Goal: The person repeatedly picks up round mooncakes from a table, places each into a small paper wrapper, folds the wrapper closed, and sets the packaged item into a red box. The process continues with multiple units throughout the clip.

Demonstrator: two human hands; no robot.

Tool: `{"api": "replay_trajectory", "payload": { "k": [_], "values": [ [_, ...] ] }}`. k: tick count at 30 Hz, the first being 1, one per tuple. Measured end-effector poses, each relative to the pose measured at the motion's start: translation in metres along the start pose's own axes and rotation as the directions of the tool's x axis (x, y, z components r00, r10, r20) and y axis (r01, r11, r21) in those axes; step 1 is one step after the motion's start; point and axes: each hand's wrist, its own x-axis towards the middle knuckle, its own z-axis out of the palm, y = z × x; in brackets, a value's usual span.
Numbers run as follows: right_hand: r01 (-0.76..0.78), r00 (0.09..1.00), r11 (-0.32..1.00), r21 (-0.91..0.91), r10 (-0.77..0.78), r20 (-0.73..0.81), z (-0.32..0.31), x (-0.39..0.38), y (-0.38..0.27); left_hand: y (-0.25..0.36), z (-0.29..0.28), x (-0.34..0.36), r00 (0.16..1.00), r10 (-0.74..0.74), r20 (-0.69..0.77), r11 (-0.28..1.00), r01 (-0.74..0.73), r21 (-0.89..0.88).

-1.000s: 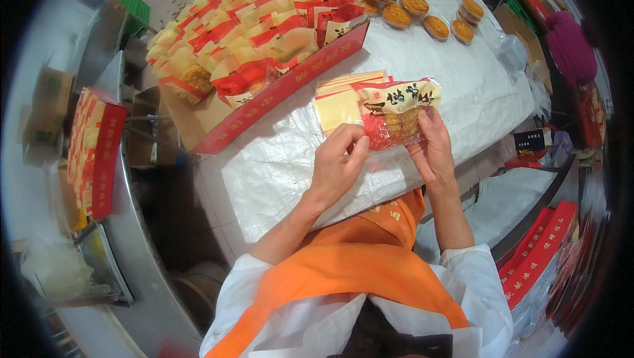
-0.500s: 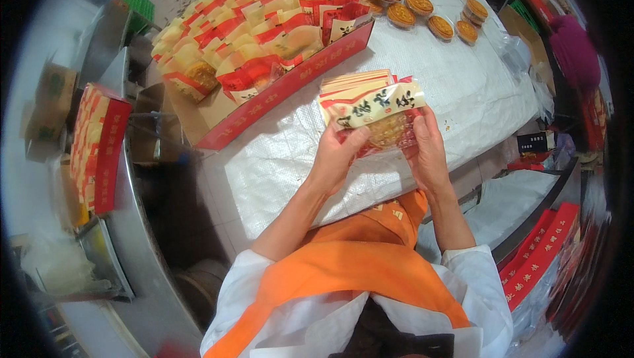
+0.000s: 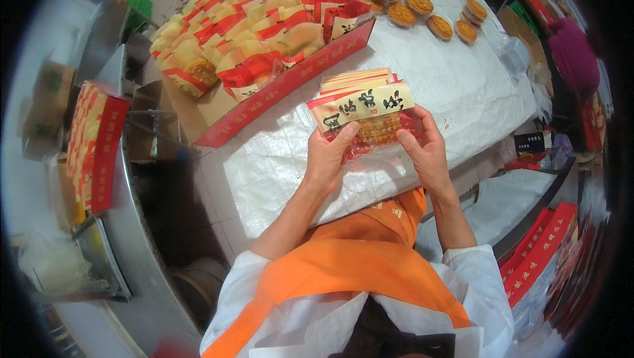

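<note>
Both hands grip a red and cream printed pouch (image 3: 364, 108) holding a round golden mooncake (image 3: 377, 131). My left hand (image 3: 329, 153) pinches its left end, thumb on the front; my right hand (image 3: 424, 149) grips the right end, thumb on its lower front. Just behind it lies a stack of flat cream pouches (image 3: 356, 75) on the white sheet-covered table (image 3: 474, 85). To the upper left, a long red carton (image 3: 287, 79) is packed with filled pouches (image 3: 244, 21). Several mooncakes in clear trays (image 3: 418, 3) lie at the table's far right.
A second red carton of pouches (image 3: 98, 147) stands on the left over a metal counter (image 3: 135, 252). Red printed strips (image 3: 538, 252) lie on a lower surface at right. Green crates (image 3: 135, 1), cardboard boxes (image 3: 56, 100) and a purple item (image 3: 571, 54) edge the space.
The pouch has tilted so its printed band runs along the top. My left hand has moved up onto its left end, and my right thumb has slid lower on the front.
</note>
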Motion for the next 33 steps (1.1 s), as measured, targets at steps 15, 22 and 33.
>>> {"api": "replay_trajectory", "payload": {
  "k": [15, 22, 33],
  "values": [
    [0.353, 0.932, 0.827, -0.437, -0.354, 0.084, -0.008, 0.016, -0.035, -0.007, -0.001, 0.000, 0.989, -0.041, 0.142, 0.993, 0.056, -0.103],
    [0.565, 0.821, 0.469, -0.679, -0.403, 0.405, -0.020, 0.032, -0.083, 0.005, -0.018, 0.005, 0.965, 0.235, 0.116, 0.886, -0.261, 0.383],
    [0.798, 0.538, 0.526, -0.294, -0.402, 0.741, 0.024, 0.034, -0.098, 0.091, 0.003, -0.033, 0.899, -0.143, 0.414, 0.392, -0.333, 0.857]
  ]
}}
